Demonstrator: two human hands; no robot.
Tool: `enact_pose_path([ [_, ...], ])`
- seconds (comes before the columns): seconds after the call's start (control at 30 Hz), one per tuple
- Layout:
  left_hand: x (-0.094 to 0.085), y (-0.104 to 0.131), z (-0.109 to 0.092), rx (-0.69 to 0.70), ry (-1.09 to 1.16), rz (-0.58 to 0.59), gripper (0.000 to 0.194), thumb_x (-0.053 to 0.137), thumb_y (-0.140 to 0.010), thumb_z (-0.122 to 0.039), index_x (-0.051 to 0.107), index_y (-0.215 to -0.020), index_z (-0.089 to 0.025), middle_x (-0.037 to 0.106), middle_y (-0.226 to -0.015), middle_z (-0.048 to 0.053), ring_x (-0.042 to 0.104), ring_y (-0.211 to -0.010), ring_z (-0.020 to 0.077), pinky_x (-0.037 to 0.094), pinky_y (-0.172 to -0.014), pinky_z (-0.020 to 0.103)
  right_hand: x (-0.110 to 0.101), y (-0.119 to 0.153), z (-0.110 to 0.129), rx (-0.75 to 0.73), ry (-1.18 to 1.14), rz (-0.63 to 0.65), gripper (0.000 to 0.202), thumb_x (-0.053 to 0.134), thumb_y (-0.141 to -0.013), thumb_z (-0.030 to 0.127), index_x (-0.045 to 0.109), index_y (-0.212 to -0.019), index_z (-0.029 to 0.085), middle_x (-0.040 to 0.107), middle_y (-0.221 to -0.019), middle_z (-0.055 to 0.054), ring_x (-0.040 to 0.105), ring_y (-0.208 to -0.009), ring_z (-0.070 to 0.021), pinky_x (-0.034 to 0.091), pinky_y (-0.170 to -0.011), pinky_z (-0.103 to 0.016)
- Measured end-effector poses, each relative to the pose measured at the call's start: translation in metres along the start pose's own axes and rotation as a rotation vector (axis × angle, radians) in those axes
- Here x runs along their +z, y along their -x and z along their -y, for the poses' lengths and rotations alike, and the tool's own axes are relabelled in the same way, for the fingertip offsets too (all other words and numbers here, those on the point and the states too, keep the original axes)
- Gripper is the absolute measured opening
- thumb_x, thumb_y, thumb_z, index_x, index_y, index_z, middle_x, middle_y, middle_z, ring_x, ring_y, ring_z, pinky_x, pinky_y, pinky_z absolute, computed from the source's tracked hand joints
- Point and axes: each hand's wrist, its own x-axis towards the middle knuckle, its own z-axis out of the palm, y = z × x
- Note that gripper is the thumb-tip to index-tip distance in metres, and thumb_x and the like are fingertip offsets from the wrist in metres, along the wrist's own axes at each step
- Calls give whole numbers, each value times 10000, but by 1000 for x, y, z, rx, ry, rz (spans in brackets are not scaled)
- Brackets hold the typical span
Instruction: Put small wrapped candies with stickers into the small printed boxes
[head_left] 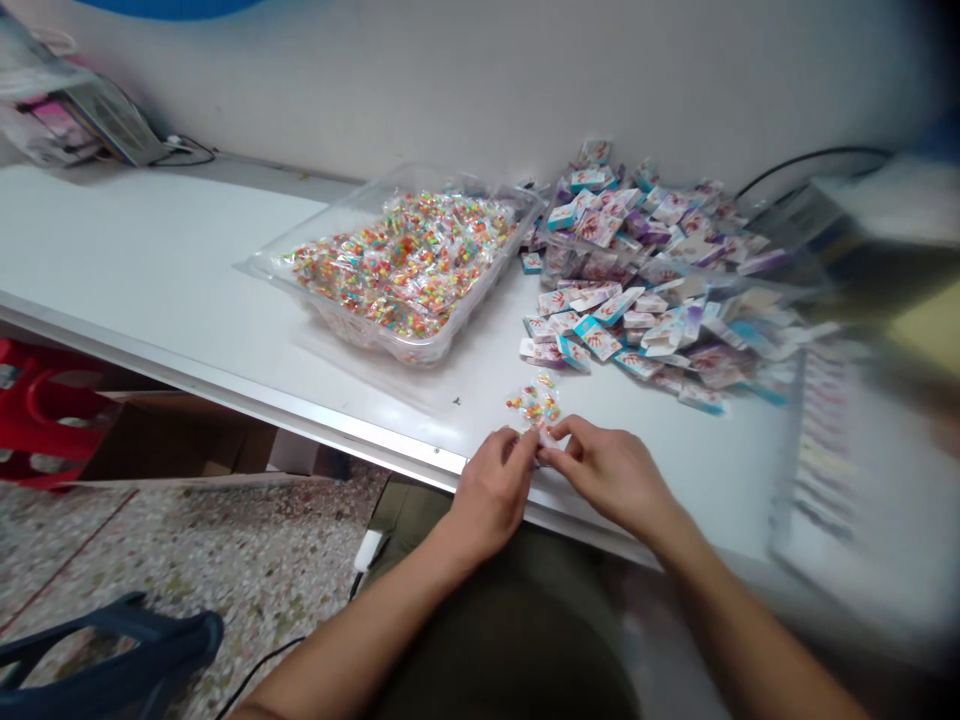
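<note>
My left hand and my right hand meet at the table's front edge, fingertips closed together. Between them is a small whitish-purple piece, mostly covered by the fingers; its kind I cannot make out. Just beyond the fingertips lies a small clear packet of colourful pellets, touching or very near them. Farther off, a clear plastic tray is heaped with similar packets. To its right, many small printed boxes in white, teal and purple lie in a pile, some with open flaps.
A blurred stack of whitish sheets or bags lies at the table's right. Behind the table rises a wall. Below left are a red plastic stool, a cardboard box and a dark blue stool. Bagged items stand at back left.
</note>
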Motion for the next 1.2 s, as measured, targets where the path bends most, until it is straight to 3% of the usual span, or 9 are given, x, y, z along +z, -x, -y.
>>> enact_pose_path([
  [0.13,6,5,4,66,-16,-99,363,420,-934,-195,488,-1290,-215,566,-1142,125,617,-999,219,559,-795,347,2,-9,4,-7,-26,41,247,546,-851,432,638,-931,217,679,-722,0,618,-677,-182,370,-602,-260],
  [0.3,5,6,14,41,-20,-119,354,446,-931,-201,502,-1280,-190,546,-1164,143,611,-1017,216,562,-810,338,6,-32,-14,-178,-329,212,304,534,-858,459,664,-823,186,661,-724,-6,582,-672,-156,409,-605,-251],
  [0.37,4,4,17,11,-10,-145,367,466,-928,-211,495,-1292,-176,545,-1150,148,608,-1020,223,559,-823,351,9,-49,-26,-126,-339,97,354,505,-874,491,681,-862,185,678,-766,-22,600,-709,-168,433,-646,-266],
  [0.47,4,3,19,-16,6,-183,390,492,-915,-200,487,-1304,-173,540,-1140,147,605,-1013,227,556,-833,372,18,-77,-40,109,-79,-254,338,516,-861,463,699,-917,185,688,-853,-72,619,-799,-221,433,-720,-322],
  [0.5,4,3,19,-25,14,-184,398,498,-912,-195,483,-1309,-175,539,-1140,147,602,-1017,228,555,-837,375,22,-85,-43,152,-6,-317,323,538,-843,449,704,-928,185,685,-900,-91,619,-832,-240,427,-737,-340],
  [0.6,1,3,18,-61,39,-161,419,515,-904,-182,471,-1320,-181,533,-1142,144,597,-1020,223,551,-851,372,33,-98,-48,133,9,-334,282,563,-809,414,713,-899,192,667,-990,-111,611,-878,-258,418,-755,-354],
  [0.93,5,2,22,-72,62,-176,415,541,-885,-182,481,-1296,-168,539,-1094,135,607,-940,211,560,-793,370,19,-88,-81,125,-275,-372,256,544,-752,414,653,-786,185,675,-722,-55,607,-703,-210,449,-689,-335],
  [1.2,-1,2,24,-99,52,-181,420,540,-888,-189,472,-1303,-192,543,-1091,114,614,-932,195,553,-795,356,12,-75,-81,111,-511,-222,455,594,-713,532,681,-952,155,703,-773,-61,618,-640,-153,505,-605,-288],
])
